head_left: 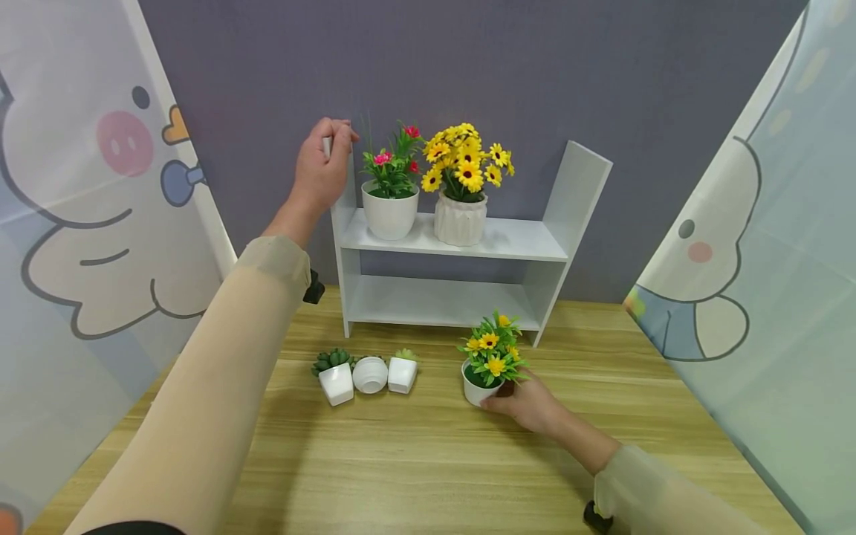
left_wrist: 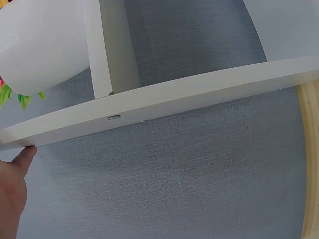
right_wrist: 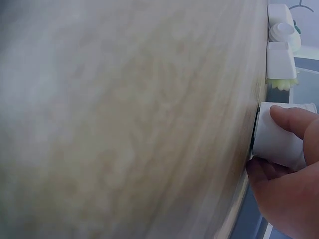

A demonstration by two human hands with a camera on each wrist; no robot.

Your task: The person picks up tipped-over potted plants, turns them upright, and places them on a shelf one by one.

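Observation:
In the head view my left hand point(head_left: 325, 160) grips the upper end of the left side panel of a white two-tier shelf point(head_left: 455, 253); the left wrist view shows its thumb point(left_wrist: 25, 158) against the panel. My right hand point(head_left: 524, 401) holds a small white pot point(right_wrist: 279, 134) between thumb and fingers. Yellow flowers with green leaves point(head_left: 495, 353) fill that pot, which stands at the tabletop in front of the shelf's right part. On the upper tier, a white pot with pink-red flowers point(head_left: 391, 212) stands left of a ribbed pot with yellow sunflowers point(head_left: 461, 221).
Three small white potted succulents lie tipped on the wooden table point(head_left: 374, 461), left of the right hand: a left square pot point(head_left: 336, 384), a round one point(head_left: 371, 375) and a right square one point(head_left: 402, 374). Cartoon-printed curtains point(head_left: 789, 223) flank the table. A grey wall point(head_left: 468, 59) rises behind.

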